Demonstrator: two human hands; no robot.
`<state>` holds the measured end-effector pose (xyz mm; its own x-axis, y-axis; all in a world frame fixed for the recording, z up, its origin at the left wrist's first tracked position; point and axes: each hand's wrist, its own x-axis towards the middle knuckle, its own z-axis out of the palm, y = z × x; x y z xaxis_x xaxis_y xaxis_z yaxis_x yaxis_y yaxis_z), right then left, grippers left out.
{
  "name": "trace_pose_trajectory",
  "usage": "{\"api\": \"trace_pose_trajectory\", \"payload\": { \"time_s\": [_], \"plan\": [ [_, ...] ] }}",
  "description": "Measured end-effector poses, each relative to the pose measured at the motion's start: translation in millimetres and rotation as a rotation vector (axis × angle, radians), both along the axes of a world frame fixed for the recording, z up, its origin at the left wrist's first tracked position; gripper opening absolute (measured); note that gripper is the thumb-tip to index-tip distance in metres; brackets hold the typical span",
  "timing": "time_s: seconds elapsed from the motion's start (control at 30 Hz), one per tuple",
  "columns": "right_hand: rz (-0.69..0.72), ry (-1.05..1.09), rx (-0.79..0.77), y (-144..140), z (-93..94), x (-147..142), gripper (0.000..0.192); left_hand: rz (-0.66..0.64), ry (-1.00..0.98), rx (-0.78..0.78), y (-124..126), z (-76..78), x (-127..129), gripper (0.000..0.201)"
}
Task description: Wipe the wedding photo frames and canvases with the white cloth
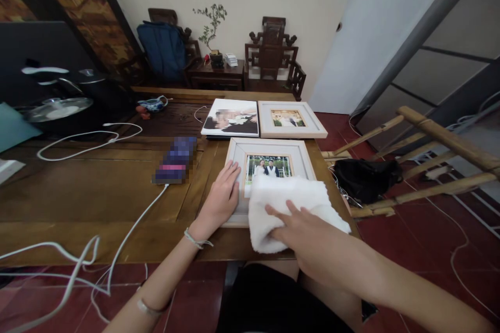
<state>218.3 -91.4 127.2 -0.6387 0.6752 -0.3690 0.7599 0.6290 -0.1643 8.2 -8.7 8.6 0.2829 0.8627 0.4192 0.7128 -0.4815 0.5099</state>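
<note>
A picture frame (310, 158) with a light wooden edge and pale mat lies flat near the table's front edge, around a photo of two people. My left hand (222, 192) rests on its left side, fingers stretched out over the rail and mat. A white cloth (291, 190), folded and fluffy, covers the frame's lower right part and hangs past its edge. On top of it is my right hand (304, 234), its fingers pressing into the fold and holding the cloth. The lower part of the photo is hidden under the cloth.
Behind lie a second frame (265, 119) and a white-edged photo album (211, 114). A phone (175, 161) on a white cable (138, 223) is to the left. Farther left stands a glass-lidded pot (58, 110). A bamboo rack (441, 125) stands right of the table.
</note>
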Motion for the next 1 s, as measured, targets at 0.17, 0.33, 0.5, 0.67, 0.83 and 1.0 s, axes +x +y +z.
{"api": "trace_pose_trajectory", "payload": {
  "time_s": [0.17,0.33,0.5,0.67,0.83,1.0],
  "plan": [
    [-0.107,0.052,0.169,32,-33.0,-7,0.064,-0.014,0.007,-0.003,1,-2.2,-1,0.042],
    [-0.203,0.048,0.507,116,-62.0,12,0.069,-0.024,-0.004,-0.017,1,-2.1,-2,0.042],
    [-0.18,-0.009,0.577,141,-65.7,13,0.064,-0.027,0.01,-0.006,1,-1.7,-3,0.042],
    [-0.11,-0.022,0.379,76,-50.2,6,0.056,-0.015,0.02,-0.007,1,-2.4,-2,0.042],
    [0.017,0.035,0.054,10,-17.8,9,0.059,0.004,0.0,-0.027,0,-1.8,0,0.041],
    [0.086,0.118,0.122,3,-23.4,-16,0.046,-0.003,-0.137,-0.059,-3,9.2,2,0.042]
  ]
}}
